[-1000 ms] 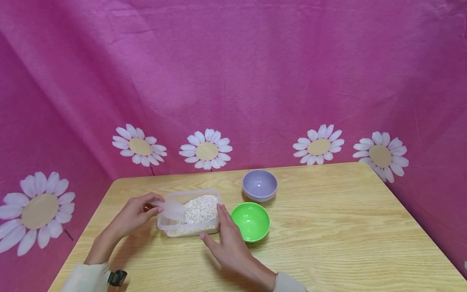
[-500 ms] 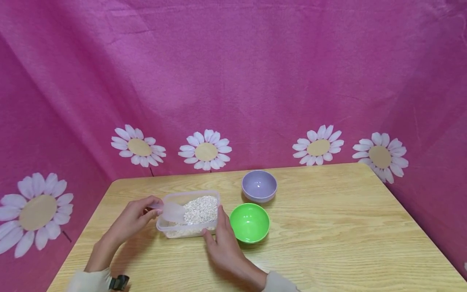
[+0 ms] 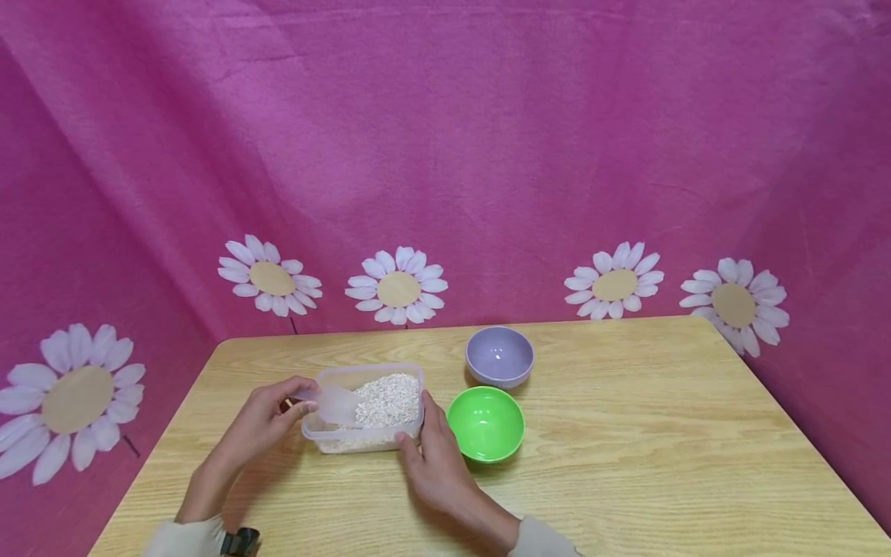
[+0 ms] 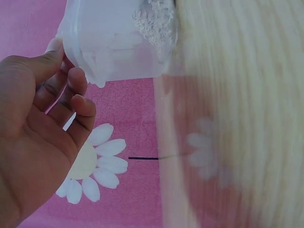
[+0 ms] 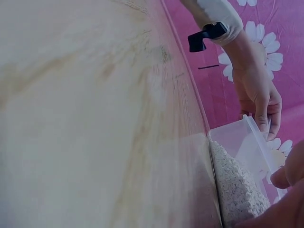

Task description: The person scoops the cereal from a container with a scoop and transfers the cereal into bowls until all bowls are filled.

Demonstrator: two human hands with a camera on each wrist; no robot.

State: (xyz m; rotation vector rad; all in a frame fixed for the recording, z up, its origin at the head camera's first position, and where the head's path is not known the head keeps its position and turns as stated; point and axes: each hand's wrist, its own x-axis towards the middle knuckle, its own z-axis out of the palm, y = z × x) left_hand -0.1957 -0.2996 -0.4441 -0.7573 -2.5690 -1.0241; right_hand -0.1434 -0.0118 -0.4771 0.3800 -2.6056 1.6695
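At the tub's nine o'clock, the left hand pinches the scoop between thumb and curled fingers, its tip toward three, at the oats. At four, the right hand, thumb parted from fingers, grips the tub's corner. The green bowl sits at three, the purple bowl at two.

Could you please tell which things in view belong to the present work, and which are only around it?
Belong to the work:
scoop, in the left grip
container, held by the right grip
pale flakes inside

Apparently only around:
green bowl, purple bowl: not held, though possibly wanted later
flowered curtain behind
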